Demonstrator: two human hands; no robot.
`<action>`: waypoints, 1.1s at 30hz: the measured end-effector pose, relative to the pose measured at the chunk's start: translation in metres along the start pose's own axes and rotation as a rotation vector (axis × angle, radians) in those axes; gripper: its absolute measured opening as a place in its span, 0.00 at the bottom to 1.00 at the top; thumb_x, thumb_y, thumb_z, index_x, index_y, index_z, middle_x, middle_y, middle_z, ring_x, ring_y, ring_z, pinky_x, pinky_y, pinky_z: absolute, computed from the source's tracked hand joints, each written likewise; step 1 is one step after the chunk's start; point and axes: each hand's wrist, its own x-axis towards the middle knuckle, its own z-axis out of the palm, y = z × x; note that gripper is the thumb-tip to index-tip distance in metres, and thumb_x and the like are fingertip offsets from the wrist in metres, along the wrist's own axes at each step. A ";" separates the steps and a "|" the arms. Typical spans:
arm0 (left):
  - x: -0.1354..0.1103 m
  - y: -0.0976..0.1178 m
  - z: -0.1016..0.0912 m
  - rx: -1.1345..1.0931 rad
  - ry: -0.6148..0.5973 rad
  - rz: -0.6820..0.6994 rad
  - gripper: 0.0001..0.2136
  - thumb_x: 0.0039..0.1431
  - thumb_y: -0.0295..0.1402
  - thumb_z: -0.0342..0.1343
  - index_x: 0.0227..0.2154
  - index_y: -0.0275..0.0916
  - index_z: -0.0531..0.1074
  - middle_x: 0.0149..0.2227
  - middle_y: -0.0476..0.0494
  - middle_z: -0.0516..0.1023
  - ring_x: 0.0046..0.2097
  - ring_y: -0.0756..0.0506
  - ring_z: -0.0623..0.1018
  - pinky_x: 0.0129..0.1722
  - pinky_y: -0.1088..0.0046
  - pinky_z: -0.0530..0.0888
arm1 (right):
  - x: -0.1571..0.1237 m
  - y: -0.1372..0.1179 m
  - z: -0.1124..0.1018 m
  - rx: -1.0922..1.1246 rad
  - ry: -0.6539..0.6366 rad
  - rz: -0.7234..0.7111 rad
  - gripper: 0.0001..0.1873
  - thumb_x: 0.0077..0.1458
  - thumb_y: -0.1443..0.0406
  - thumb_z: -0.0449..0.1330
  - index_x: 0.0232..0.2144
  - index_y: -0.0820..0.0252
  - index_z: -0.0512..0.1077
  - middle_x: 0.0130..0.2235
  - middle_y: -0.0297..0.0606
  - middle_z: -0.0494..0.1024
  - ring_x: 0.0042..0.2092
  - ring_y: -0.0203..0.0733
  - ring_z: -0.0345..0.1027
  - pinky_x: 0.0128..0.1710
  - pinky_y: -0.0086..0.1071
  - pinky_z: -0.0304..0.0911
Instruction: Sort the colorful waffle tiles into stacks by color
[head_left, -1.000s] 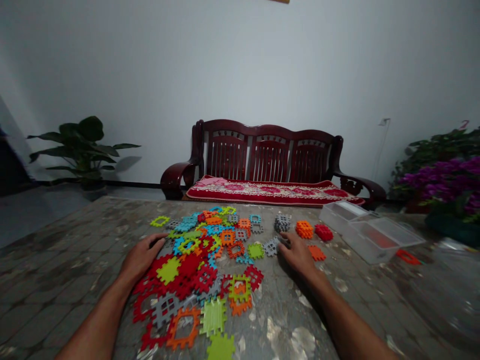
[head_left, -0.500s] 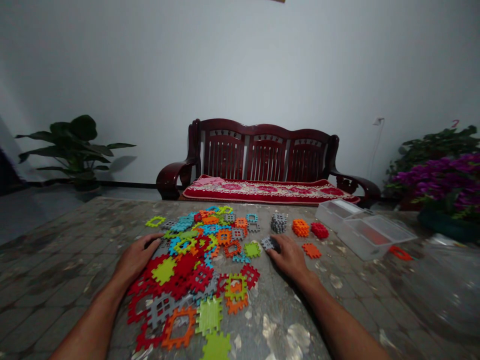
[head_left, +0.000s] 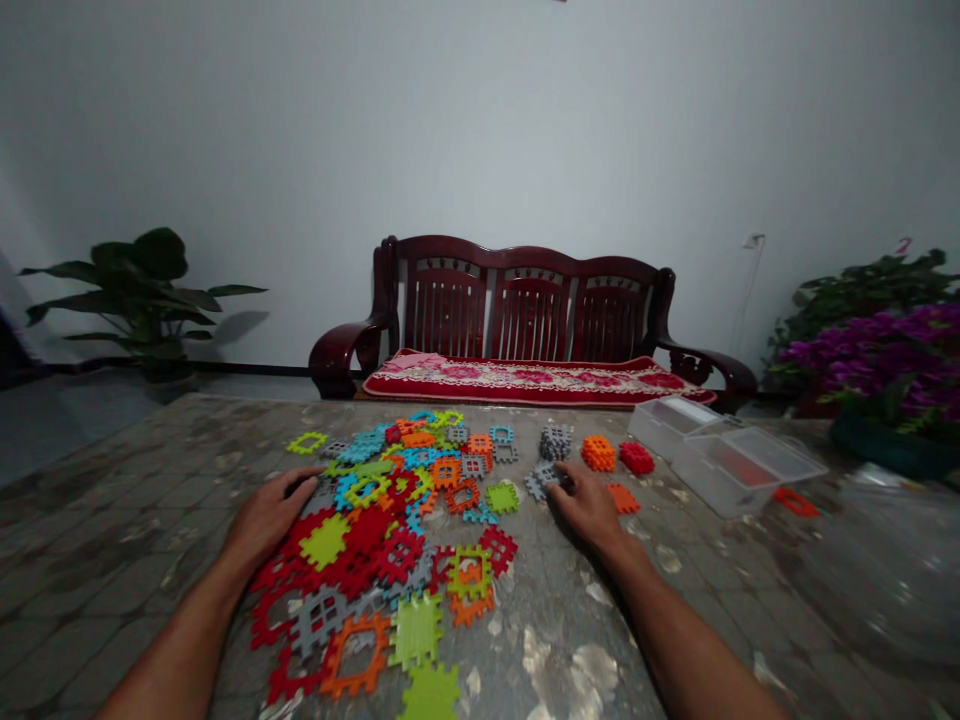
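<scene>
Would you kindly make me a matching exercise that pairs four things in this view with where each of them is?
Things
1. Left hand
2. Right hand
3. Orange stack
4. Clear plastic box

Places
A. Between the grey stack and the red stack
B. At the left edge of the mixed pile of pieces
C. To the right of the red stack
D. With its fingertips at a grey piece in front of the grey stack

Right pairs: 1-B, 2-D, 3-A, 4-C
</scene>
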 end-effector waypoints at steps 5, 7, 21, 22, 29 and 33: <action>-0.001 0.005 -0.001 0.003 0.017 -0.023 0.18 0.58 0.44 0.53 0.43 0.45 0.85 0.48 0.40 0.88 0.50 0.34 0.85 0.52 0.60 0.80 | -0.002 -0.005 -0.001 -0.011 0.000 -0.032 0.23 0.64 0.58 0.59 0.57 0.60 0.79 0.55 0.48 0.84 0.55 0.52 0.78 0.58 0.41 0.68; -0.001 0.006 -0.002 -0.003 0.014 -0.026 0.19 0.58 0.44 0.53 0.43 0.45 0.86 0.48 0.40 0.88 0.50 0.35 0.85 0.53 0.61 0.79 | -0.002 -0.006 -0.002 -0.009 0.023 -0.045 0.21 0.67 0.57 0.55 0.54 0.58 0.80 0.54 0.46 0.84 0.54 0.50 0.78 0.56 0.39 0.67; -0.001 0.002 0.000 -0.001 0.006 -0.008 0.21 0.59 0.45 0.52 0.45 0.45 0.85 0.49 0.39 0.88 0.50 0.35 0.84 0.51 0.61 0.79 | 0.010 0.003 0.012 0.409 0.124 0.173 0.31 0.60 0.58 0.51 0.60 0.67 0.73 0.31 0.37 0.80 0.33 0.47 0.77 0.36 0.35 0.70; -0.001 0.002 0.000 0.000 0.012 -0.015 0.20 0.59 0.45 0.53 0.45 0.45 0.85 0.48 0.40 0.88 0.50 0.35 0.85 0.50 0.61 0.80 | 0.010 0.004 0.013 0.423 0.109 0.186 0.33 0.59 0.58 0.52 0.63 0.67 0.71 0.30 0.36 0.80 0.31 0.47 0.77 0.35 0.35 0.71; -0.002 0.002 0.001 -0.018 0.017 -0.014 0.20 0.58 0.45 0.53 0.44 0.45 0.85 0.47 0.41 0.88 0.49 0.35 0.85 0.50 0.62 0.80 | 0.011 0.012 0.012 0.216 0.049 0.090 0.22 0.55 0.60 0.59 0.48 0.60 0.83 0.41 0.45 0.86 0.47 0.54 0.81 0.50 0.44 0.74; 0.000 0.001 0.001 0.005 0.006 -0.026 0.21 0.59 0.45 0.52 0.46 0.45 0.85 0.49 0.39 0.88 0.51 0.35 0.84 0.52 0.61 0.79 | 0.010 0.009 0.006 0.105 0.009 0.087 0.23 0.53 0.59 0.65 0.50 0.59 0.83 0.51 0.49 0.85 0.53 0.58 0.79 0.56 0.49 0.71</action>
